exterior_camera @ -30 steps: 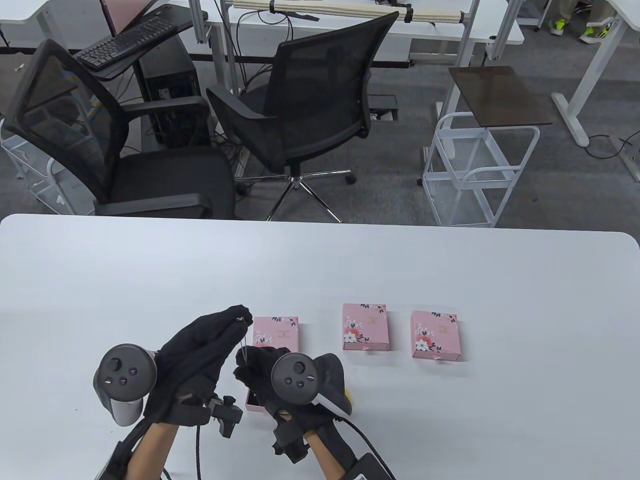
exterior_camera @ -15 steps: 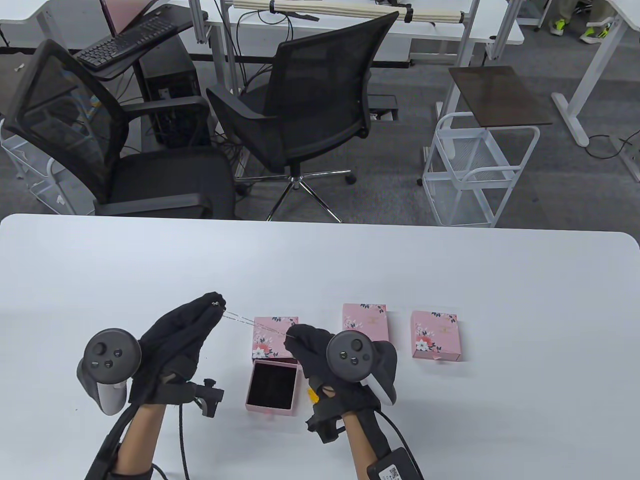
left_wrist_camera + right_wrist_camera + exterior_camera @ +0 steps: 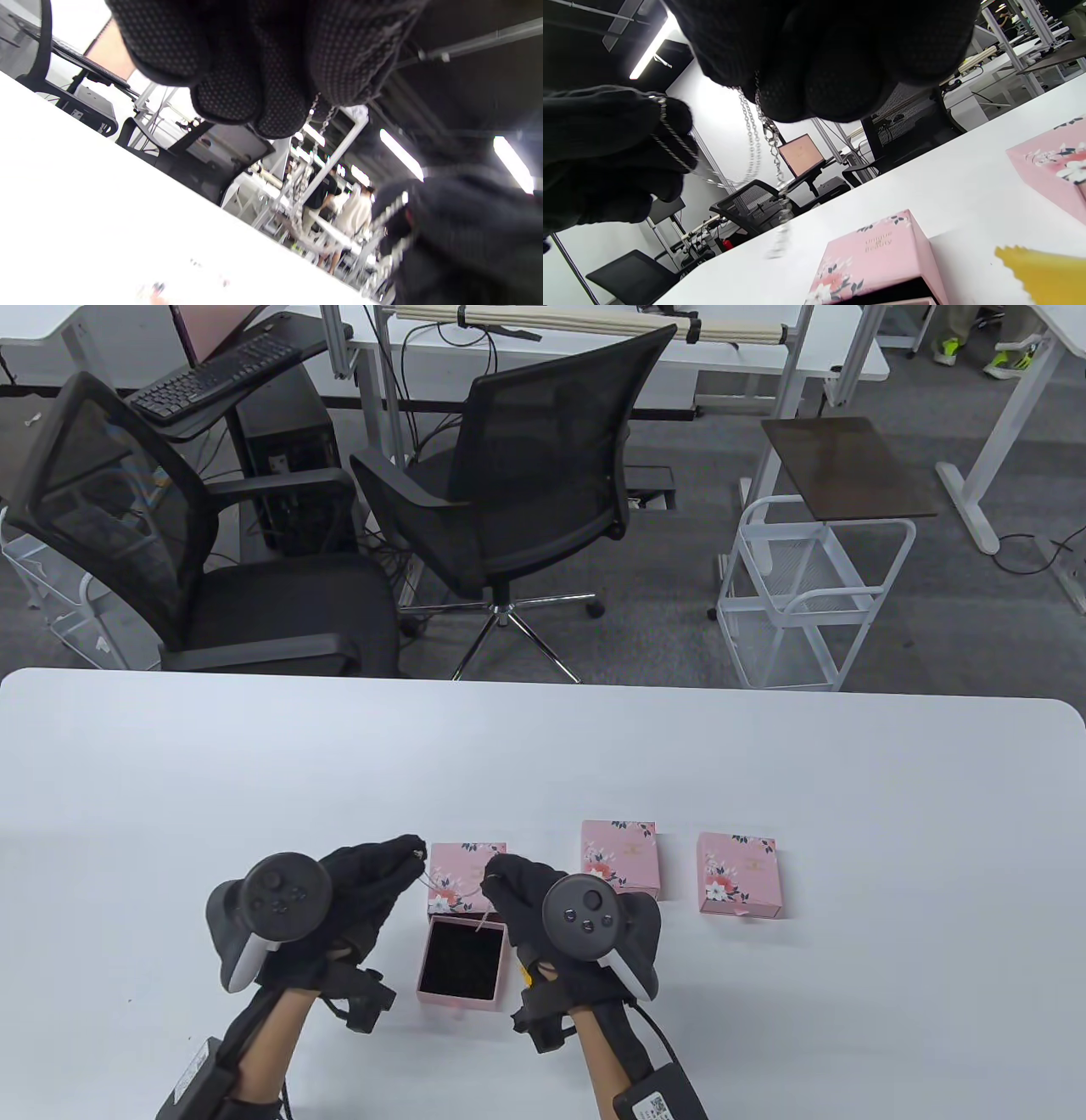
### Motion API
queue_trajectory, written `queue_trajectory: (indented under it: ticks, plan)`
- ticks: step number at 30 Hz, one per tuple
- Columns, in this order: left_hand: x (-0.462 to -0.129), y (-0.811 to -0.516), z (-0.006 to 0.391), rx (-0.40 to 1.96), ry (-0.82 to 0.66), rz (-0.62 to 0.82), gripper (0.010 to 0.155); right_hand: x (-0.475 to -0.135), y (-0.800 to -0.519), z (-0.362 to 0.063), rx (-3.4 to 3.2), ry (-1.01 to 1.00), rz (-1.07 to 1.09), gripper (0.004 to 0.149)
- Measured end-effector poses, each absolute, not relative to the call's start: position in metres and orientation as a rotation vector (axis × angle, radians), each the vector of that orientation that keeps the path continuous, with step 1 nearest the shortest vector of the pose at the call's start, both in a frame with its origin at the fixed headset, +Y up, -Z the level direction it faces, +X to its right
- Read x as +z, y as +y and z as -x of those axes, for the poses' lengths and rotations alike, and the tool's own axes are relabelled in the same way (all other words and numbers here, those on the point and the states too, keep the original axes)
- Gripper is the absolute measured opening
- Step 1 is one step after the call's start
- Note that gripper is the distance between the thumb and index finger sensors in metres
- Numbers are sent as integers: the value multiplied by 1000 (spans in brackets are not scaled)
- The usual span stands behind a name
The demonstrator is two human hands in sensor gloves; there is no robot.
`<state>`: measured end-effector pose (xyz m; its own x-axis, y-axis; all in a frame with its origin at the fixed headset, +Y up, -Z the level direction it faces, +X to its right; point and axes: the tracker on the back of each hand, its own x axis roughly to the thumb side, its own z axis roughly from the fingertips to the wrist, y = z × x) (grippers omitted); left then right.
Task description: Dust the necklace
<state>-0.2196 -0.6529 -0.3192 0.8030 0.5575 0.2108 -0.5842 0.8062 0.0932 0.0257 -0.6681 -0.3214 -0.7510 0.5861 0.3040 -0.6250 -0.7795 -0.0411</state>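
Both ends of the necklace [image 3: 454,891], pinched by left hand [image 3: 373,882] and right hand [image 3: 517,891] at lower centre, should be kept taut for wiping.

The thin silver chain necklace [image 3: 751,127] hangs slack in a loop above the bench [image 3: 764,780], pinched at both ends.

The necklace [image 3: 761,140] is fine, shiny silver-coloured metal chain. Both the left hand [image 3: 361,899] and right hand [image 3: 530,916] wear black knitted cloth gloves, matt with a dotted weave. The bench [image 3: 764,763] top is smooth, matt white. The open box [image 3: 461,963] looks like pink paper card lined with matt black. A yellow cloth [image 3: 1043,273] has a pinked edge.
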Motion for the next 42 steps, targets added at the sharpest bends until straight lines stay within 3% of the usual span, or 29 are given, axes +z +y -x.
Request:
queue_trajectory:
  ticks: [12,20,34,42]
  plan:
    - [-329,-696,187,356,-185,106,37,-327,-699,-3,2586,72,-413,38]
    - [-331,-715,178,235,-197,182,37,-329,-719,9,2679,254,-423,39]
    - [-328,-727,168,66,-225,205,44,-324,-727,20,2876,289,-473,44]
    - [-334,-723,192,228,-129,39,41,-318,-705,23,2933,365,-548,42]
